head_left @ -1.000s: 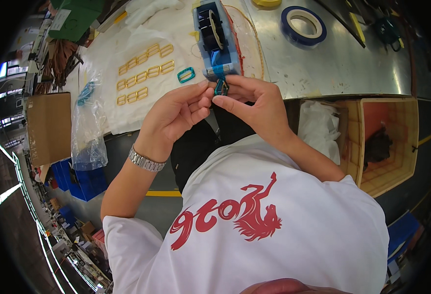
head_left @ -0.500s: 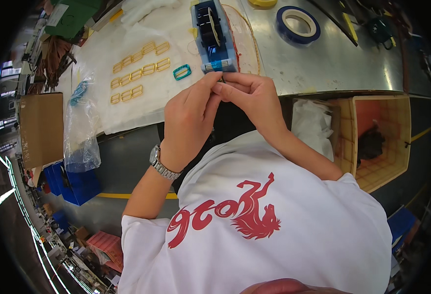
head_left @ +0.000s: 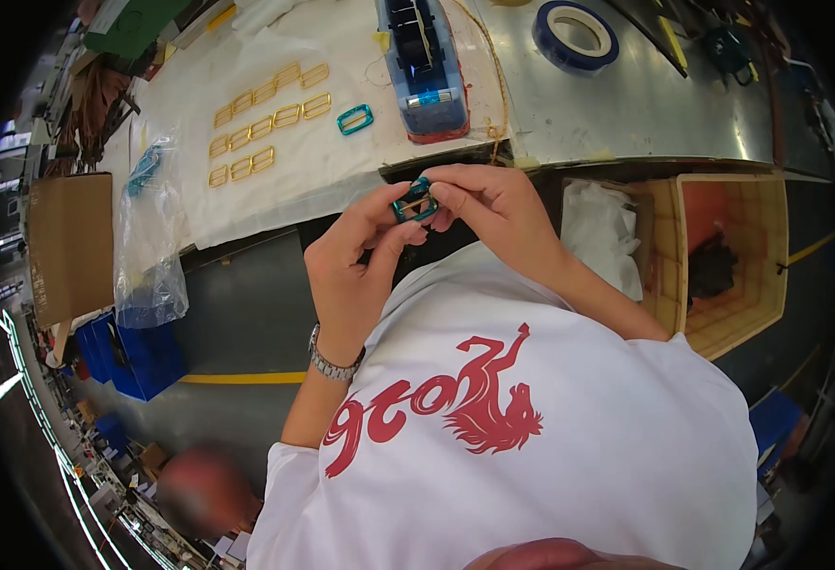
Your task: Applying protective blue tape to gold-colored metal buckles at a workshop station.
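Observation:
Between my two hands, above the table's front edge, is a teal slide buckle [head_left: 399, 211] with a thin gold-coloured bar across its middle. My left hand [head_left: 353, 249] pinches its left side between thumb and fingers. On its right side, my right hand [head_left: 495, 201] grips it with thumb and forefinger; the other fingers are partly hidden behind. A second teal buckle [head_left: 355, 119] lies on the white-covered table, left of a blue tape dispenser [head_left: 441, 119]. Farther left, several gold-coloured slide buckles [head_left: 262, 127] lie in three rows.
A blue-edged tape roll [head_left: 549, 52] lies on the metal tabletop [head_left: 645, 123]. Below it at right stand a bag of white material [head_left: 600, 233] and a yellowish crate [head_left: 663, 266]. A clear plastic bag [head_left: 151, 252] hangs off the left edge beside a cardboard box [head_left: 71, 247]. Another person [head_left: 204, 494] appears, blurred, lower left.
My hands have come down and back toward me from in front of the tape dispenser. The teal buckle, hidden by my fingers before, now shows between them. A person has appeared at lower left.

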